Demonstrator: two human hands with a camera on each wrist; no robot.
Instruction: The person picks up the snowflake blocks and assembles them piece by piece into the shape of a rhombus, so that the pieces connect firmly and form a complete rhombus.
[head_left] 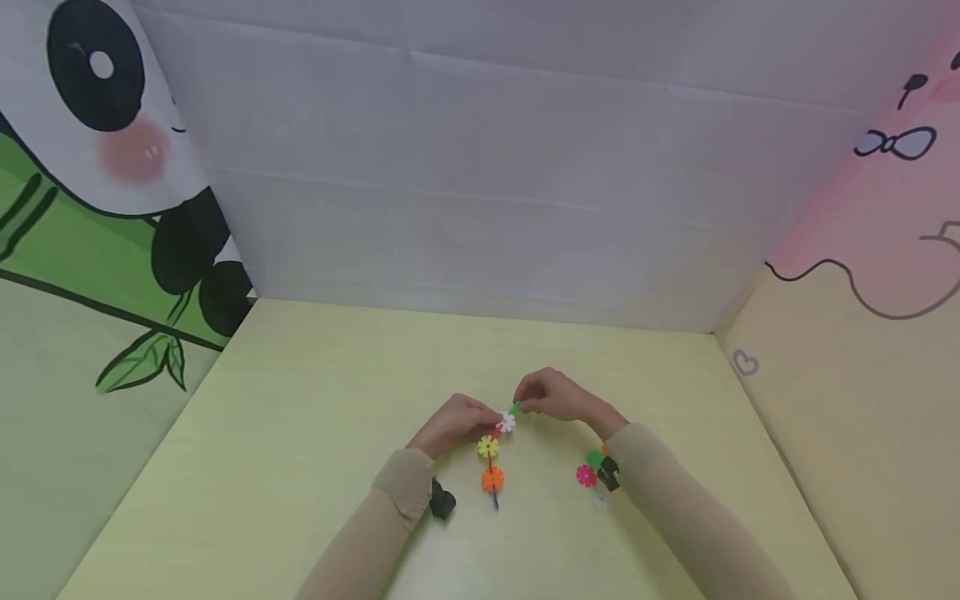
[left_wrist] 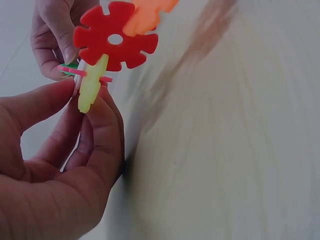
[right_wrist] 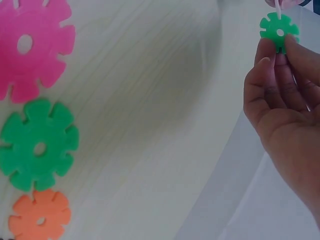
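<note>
The chain of notched snowflake discs lies between the hands, its long axis running from its white disc, at the far end, back toward the person through yellow and orange discs. The left hand, the nearer one, pinches the chain at that white disc between thumb and fingers. Just beyond, on the right, the right hand pinches a green disc by its edge, its opposite rim meeting the white; whether the notches interlock, I cannot tell. Loose pink, green and orange discs rest on the tabletop near the right forearm.
</note>
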